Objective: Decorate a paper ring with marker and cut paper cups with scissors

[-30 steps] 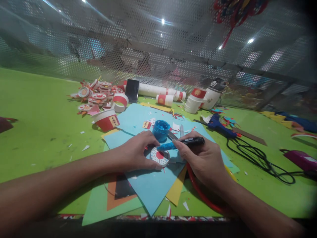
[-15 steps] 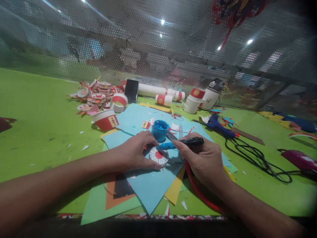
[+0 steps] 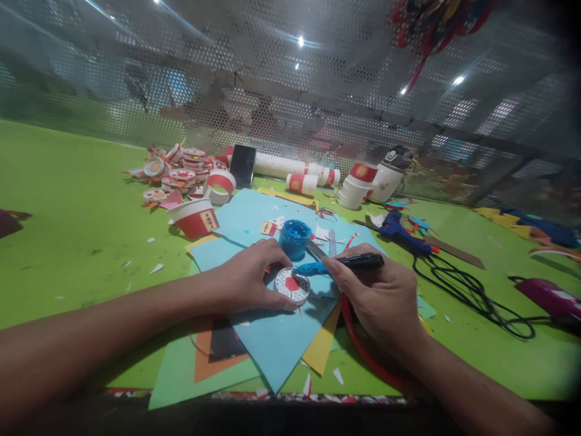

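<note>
Marker in your right hand, gripped between thumb and fingers, its blue-smeared end slanting down to the white disc just below the centre of the frame! Whether that end touches the face, I cannot tell. And your left hand has the disc grasped, thumb along the near edge, fingers at the far edge. Look at that face: 1 red hexagon in the middle, small dark dots scattered around it, all of this over light blue paper.

Right behind your fingers, centre frame, stands the open paint jar, blue inside. Just left of it, a red-and-cream scrap. Out to the left of centre, a red-and-white tub tilts over, and beyond it comes a heaped pile of decorated discs, with a dark phone propped up beside them.

Over to the upper right of centre, 1 paper cup lies on its side, and stacked cups lean near a dark-topped white bottle. Further right, a blue glue gun rests above a looped black cable on the green table.
</note>
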{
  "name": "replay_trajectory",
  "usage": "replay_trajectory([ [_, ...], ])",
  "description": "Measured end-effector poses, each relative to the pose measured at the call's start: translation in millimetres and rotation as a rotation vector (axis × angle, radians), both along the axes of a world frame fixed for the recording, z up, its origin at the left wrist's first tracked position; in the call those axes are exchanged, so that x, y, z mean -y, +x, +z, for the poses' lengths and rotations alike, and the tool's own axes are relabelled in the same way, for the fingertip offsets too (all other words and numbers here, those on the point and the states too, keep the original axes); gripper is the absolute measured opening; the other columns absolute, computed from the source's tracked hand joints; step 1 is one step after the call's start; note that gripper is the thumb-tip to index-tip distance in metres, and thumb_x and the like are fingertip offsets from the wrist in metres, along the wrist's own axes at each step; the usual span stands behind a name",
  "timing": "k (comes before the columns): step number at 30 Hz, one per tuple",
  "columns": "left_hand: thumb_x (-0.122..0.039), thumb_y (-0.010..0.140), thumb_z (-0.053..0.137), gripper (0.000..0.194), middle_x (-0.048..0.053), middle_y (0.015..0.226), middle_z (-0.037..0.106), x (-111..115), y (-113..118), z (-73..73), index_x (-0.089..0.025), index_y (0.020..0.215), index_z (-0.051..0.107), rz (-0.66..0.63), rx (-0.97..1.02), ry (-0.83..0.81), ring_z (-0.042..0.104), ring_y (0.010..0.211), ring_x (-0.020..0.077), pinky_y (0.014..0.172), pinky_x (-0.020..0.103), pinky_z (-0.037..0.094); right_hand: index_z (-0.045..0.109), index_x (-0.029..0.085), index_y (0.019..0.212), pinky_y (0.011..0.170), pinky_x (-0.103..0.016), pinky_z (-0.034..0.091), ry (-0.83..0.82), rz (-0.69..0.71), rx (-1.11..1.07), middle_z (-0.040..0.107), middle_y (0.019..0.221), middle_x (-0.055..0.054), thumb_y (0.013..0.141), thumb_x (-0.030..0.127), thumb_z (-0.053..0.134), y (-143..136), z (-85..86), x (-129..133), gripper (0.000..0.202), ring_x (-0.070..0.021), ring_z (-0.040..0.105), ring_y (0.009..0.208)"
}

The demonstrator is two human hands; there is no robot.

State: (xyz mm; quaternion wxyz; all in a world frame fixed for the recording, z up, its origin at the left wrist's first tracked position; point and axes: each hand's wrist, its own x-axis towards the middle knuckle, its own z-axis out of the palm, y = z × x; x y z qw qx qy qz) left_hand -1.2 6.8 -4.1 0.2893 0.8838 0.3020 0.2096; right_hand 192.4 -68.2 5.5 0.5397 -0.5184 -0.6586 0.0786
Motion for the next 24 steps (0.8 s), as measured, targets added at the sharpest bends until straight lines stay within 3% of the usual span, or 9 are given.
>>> replay_trajectory([
  [16,-0.047,0.063,0.078,0.047,0.006,0.096,0.055,-0.2,1.0,0.5,-0.016,0.096,0.063,0.013,-0.014,-0.025,0.052,0.09,0.0223,0.077,0.033,0.043,0.062,0.017,0.063,0.047,-0.024,0.034,-0.036,-0.004,0.038,0.047,0.053,0.005,0.08,0.033,0.07,-0.5,-2.3,-1.0,0.025,-0.0089,0.039,0.05],
  [24,-0.047,0.062,0.078,0.046,0.004,0.09,0.054,0.1,2.6,0.5,-0.017,0.092,0.061,0.033,-0.032,0.008,0.051,0.083,0.0195,0.07,0.03,0.041,0.049,0.019,0.056,0.047,-0.023,0.029,-0.034,-0.021,0.117,0.037,0.052,0.007,0.08,0.034,0.069,-2.4,-1.7,-1.0,0.035,-0.0081,0.032,0.05],
])
